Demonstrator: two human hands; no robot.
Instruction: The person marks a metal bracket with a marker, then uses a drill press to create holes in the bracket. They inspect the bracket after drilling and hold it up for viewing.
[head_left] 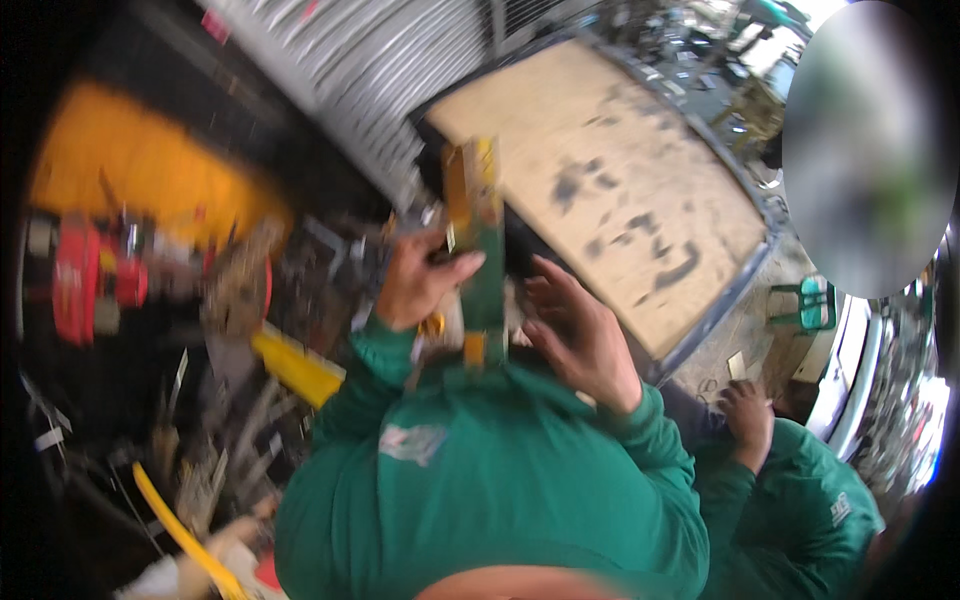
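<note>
In front of my chest stands a long, narrow green-and-yellow metal-looking piece [483, 265], blurred, with worn yellow at its far end. My left hand [412, 282] is closed at its left edge, the thumb lying against its green face. Where the fingers go behind the edge, they are hidden. To the right of the piece is my right hand [582, 335], with the fingers apart and pointing toward it. A small gap seems to separate that hand from the piece, and nothing shows in it.
A beige panel [540, 110] with dark marks and a dark frame lies ahead right. A co-worker's hand [748, 422] is at my right, near a green stool [803, 303]. Red machinery [77, 280], a yellow bar [298, 368] and cluttered metal parts lie left. Corrugated sheeting [350, 60] stands ahead.
</note>
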